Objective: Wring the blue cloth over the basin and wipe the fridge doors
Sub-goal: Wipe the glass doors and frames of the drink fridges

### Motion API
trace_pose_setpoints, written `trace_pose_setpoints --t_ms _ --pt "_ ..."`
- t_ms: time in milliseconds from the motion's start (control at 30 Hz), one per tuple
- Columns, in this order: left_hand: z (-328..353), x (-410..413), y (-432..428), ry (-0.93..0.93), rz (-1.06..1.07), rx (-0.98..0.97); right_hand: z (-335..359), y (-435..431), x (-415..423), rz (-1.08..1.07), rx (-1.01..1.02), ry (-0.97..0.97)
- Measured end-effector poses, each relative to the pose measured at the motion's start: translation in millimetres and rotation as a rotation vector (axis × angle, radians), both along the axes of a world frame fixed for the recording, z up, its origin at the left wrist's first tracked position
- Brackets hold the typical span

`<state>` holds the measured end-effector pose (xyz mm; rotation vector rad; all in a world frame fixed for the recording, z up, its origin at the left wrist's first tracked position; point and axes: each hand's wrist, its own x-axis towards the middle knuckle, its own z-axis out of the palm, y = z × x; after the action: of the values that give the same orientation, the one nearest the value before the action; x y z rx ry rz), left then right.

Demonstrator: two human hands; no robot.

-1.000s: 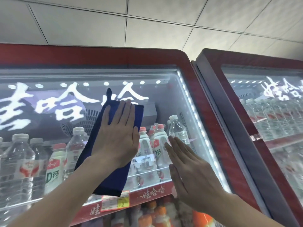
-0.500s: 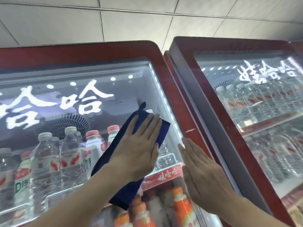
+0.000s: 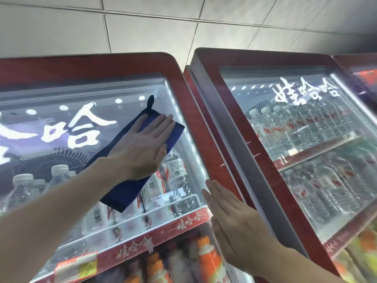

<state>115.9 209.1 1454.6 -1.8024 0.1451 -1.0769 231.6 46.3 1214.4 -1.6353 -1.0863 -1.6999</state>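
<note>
The dark blue cloth (image 3: 126,193) is spread flat against the glass of the left fridge door (image 3: 85,66), near its upper right corner. My left hand (image 3: 144,148) lies on the cloth with fingers straight, pressing it to the glass. The cloth's lower end hangs below my wrist and its small loop sticks up above my fingers. My right hand (image 3: 234,223) rests flat and empty on the same door's right edge, lower down. The right fridge door (image 3: 240,123) stands beside it, untouched. No basin is in view.
Both fridges have red frames, white lettering on the glass and lit shelves of water bottles (image 3: 289,127) and orange-capped drinks (image 3: 206,260). A third red fridge edge (image 3: 361,64) shows at far right. A tiled wall (image 3: 163,29) rises above the fridges.
My left hand has slid the cloth rightward and up across the left door's glass to its right edge. My right hand has shifted onto the door's right frame. The view has turned right.
</note>
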Motion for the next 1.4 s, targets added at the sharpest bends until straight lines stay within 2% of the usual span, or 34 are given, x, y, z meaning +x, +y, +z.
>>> trace_pose_setpoints --t_ms 267,467,667,800,900,1067,1200,1400 --pt "-30.9 7.9 -14.3 0.095 0.011 0.093 -4.6 -10.8 4.3 0.021 0.0 0.015" --pt "-73.1 7.5 -26.6 0.154 0.02 0.09 -16.8 -7.0 4.4 0.001 0.023 0.046" --pt "-113.4 8.9 -29.0 0.204 0.017 0.069 -33.6 -6.4 2.4 -0.045 -0.099 0.131" --pt "-89.6 6.7 -29.7 0.177 0.014 0.057 -32.2 -18.1 0.3 -0.055 -0.208 0.182" --pt "-49.6 14.0 -37.0 0.06 0.038 -0.002 -26.3 -26.9 4.8 -0.06 -0.248 0.152" --pt "-38.3 27.1 -39.0 0.04 0.045 0.044 -25.4 -33.1 14.7 -0.052 -0.267 0.089" --pt "-56.9 28.2 -41.7 0.056 0.071 0.091 -19.4 -43.7 21.7 -0.025 -0.247 0.022" --pt "-121.3 31.5 -45.7 0.131 0.02 0.102 -23.9 -58.0 29.6 0.008 -0.216 -0.061"
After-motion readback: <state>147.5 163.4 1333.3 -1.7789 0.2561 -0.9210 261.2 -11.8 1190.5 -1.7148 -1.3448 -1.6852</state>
